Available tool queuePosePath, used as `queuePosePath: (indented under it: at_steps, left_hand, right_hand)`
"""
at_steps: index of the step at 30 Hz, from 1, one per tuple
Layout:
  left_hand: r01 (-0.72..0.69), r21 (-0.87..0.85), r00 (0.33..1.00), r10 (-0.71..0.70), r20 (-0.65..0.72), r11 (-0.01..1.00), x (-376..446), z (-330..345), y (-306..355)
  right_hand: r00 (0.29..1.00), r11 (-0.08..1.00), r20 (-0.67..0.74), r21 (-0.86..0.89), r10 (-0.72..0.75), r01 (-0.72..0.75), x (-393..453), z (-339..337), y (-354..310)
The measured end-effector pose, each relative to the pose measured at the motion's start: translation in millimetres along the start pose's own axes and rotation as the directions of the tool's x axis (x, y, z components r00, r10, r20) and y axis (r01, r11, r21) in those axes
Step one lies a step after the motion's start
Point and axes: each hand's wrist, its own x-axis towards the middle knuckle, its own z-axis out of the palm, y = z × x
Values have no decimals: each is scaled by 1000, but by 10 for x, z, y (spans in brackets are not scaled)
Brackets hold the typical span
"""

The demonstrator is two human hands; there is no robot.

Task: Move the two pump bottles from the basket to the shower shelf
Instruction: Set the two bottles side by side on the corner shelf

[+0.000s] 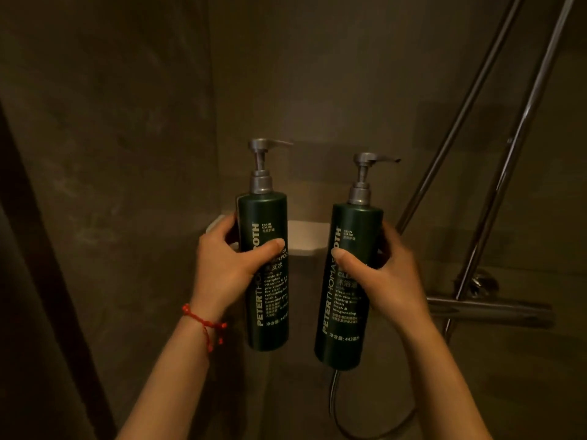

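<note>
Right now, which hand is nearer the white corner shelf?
Left. The left hand overlaps the white corner shelf's left edge in view; the right hand sits apart, off its right end.

Two dark green pump bottles, two hands, one white corner shelf, one red bracelet

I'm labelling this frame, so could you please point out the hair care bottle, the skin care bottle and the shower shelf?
hair care bottle (pixel 274 217): head view, upper body above the thumb.
skin care bottle (pixel 359 223): head view, upper body.
shower shelf (pixel 306 238): head view, front edge between the bottles.
</note>
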Motion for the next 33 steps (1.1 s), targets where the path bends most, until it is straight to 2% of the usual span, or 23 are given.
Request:
queuePosePath:
  at_steps: [8,16,21,28,33]
  left_hand:
    - [-126,-8,992,126,-14,992,726,12,152]
    - [-134,-11,988,133,-82,991,1224,36,208]
    - [-146,40,985,149,-90,989,1444,140,153]
    - [-87,94,974,104,-201,992,1565,215,-187]
    - [-81,181,968,121,-222,980,1610,234,-382]
  right_hand:
    - [982,985,-79,-33,-171,169,744,101,-277]
    - [955,957,-62,-12,-291,291,1337,129,-471]
    - [952,955,-80,-39,-296,293,1615,244,-360]
    - [948,949,-105,-127,-302,288,1769,439,-24]
    - [952,953,-117,-146,-282,264,1839,548,145]
